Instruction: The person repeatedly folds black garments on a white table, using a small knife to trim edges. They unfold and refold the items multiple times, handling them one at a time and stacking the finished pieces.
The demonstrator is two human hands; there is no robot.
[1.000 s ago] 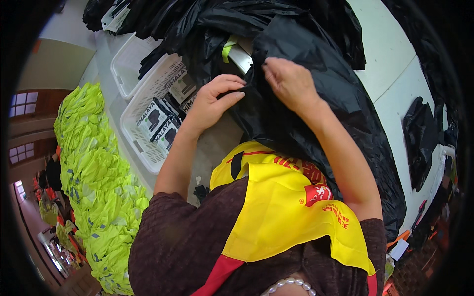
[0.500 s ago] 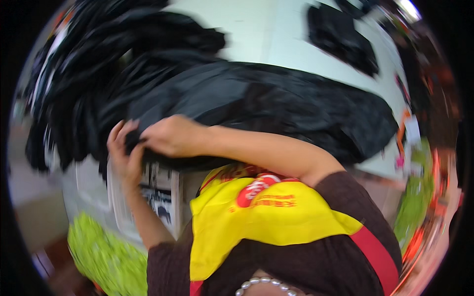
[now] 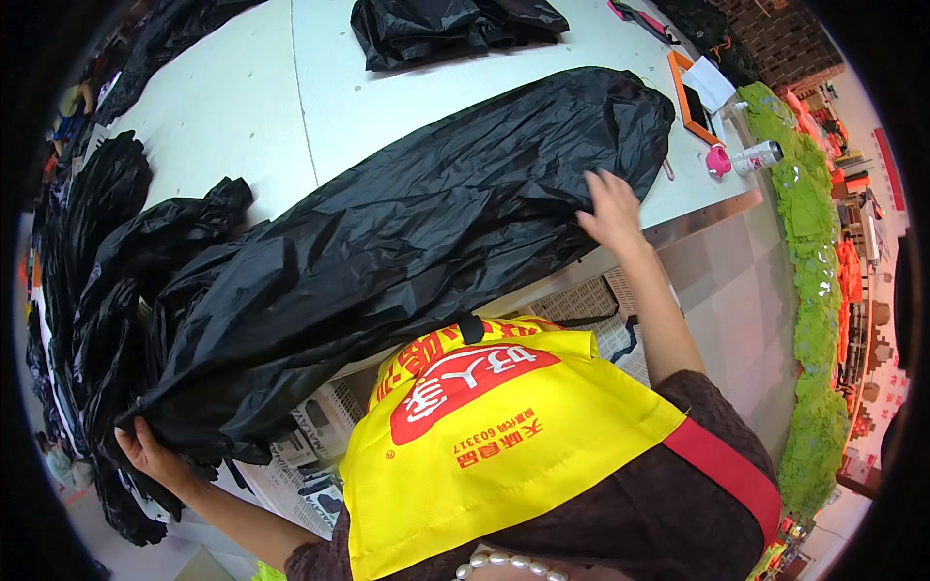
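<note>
A long piece of shiny, thin black fabric [image 3: 407, 213] lies crumpled across the white table in front of me, slanting from lower left to upper right. At its lower left end my left hand [image 3: 150, 457] grips the edge, with part of the fingers hidden by the cloth. My right hand [image 3: 613, 211] is at the near edge of its right end, fingers stretched out over the cloth and holding nothing; whether the fingertips press on it I cannot tell.
More black fabric is heaped at the left [image 3: 107, 252]. A folded black bundle [image 3: 455, 29] lies at the far side of the white table [image 3: 387, 107]. On the right are an orange-framed item [image 3: 690, 102], a bottle [image 3: 758, 158] and a pink object [image 3: 718, 161]. Bright green material [image 3: 804, 290] is piled beyond.
My hands, close together at the fabric's left end before, are now far apart. The right has swept right along the cloth; the left has moved down and left. The view has turned rightward.
</note>
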